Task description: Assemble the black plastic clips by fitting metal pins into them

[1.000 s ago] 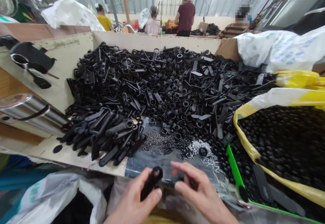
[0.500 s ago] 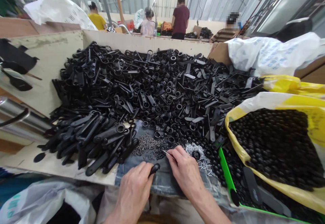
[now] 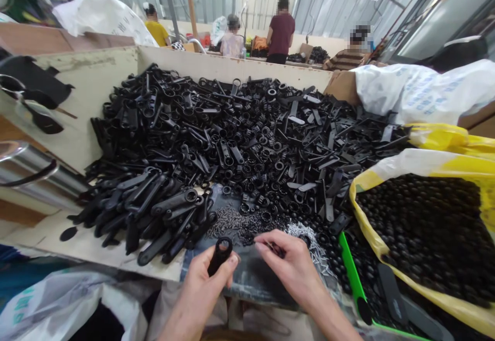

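Note:
My left hand [image 3: 203, 282] is closed round a black plastic handle with a ring-shaped end [image 3: 217, 262], the ring turned up toward me. To its right, my right hand [image 3: 292, 258] has thumb and forefinger pinched together. Something small shows at its fingertips and dark bits lie under the curled fingers, too small to make out. Just beyond the hands, on a dark cloth [image 3: 247, 279], lie a heap of small grey pieces [image 3: 231, 218], small black parts [image 3: 249, 234] and a pile of silvery pins [image 3: 319, 251].
A big heap of black plastic parts [image 3: 232, 124] fills the walled bench. Stacked black handles [image 3: 135, 212] lie on the left, near a metal flask [image 3: 38, 171]. On the right stand a yellow-white bag [image 3: 371, 227] of black balls and a green-edged tray [image 3: 350, 274]. Several people work behind.
My left hand has turned over, bringing the handle's ring end upward into view. The thin light-coloured thing at my right fingertips shows less now. The view has shifted slightly.

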`<state>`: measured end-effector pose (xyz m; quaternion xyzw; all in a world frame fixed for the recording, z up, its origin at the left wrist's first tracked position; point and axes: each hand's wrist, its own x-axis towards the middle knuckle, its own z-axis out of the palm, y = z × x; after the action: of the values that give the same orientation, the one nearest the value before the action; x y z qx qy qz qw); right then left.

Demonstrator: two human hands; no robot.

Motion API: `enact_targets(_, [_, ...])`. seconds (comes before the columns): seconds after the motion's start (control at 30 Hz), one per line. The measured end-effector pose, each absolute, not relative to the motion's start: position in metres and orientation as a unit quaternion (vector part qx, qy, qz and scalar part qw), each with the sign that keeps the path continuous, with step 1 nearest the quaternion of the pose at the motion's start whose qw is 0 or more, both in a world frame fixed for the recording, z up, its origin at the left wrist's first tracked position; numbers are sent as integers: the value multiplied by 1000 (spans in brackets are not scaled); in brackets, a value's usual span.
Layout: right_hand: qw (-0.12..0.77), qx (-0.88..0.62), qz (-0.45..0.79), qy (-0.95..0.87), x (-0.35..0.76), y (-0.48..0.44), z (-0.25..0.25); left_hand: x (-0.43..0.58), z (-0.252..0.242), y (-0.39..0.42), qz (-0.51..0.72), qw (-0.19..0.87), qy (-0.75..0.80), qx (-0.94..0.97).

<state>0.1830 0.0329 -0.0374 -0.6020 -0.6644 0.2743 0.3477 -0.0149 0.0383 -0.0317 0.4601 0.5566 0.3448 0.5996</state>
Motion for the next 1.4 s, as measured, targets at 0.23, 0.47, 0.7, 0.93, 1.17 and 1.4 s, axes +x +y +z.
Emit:
enact_targets(0.23, [555, -490, 552, -384, 154, 9, -51, -2, -18, 26, 346, 743, 482, 308])
enact_targets(0.47, [571, -497, 524, -390, 146, 2, -67, 2, -23, 22, 361, 745, 480, 291])
enact_targets(0.7, [550, -514, 287, -593, 153, -4, -52, 0, -34, 18, 369, 745, 478, 282])
enact_targets(0.93, [483, -466, 154, -725, 171, -8, -48, 0, -30, 16, 357, 744, 492, 277])
enact_targets(1.17, [500, -482, 192, -693, 168, -7, -44, 3, -24, 18, 325, 784, 478, 228])
enact_targets(1.4, [524, -498, 241, -647, 166, -9, -46, 7, -31, 20, 313, 808, 478, 142])
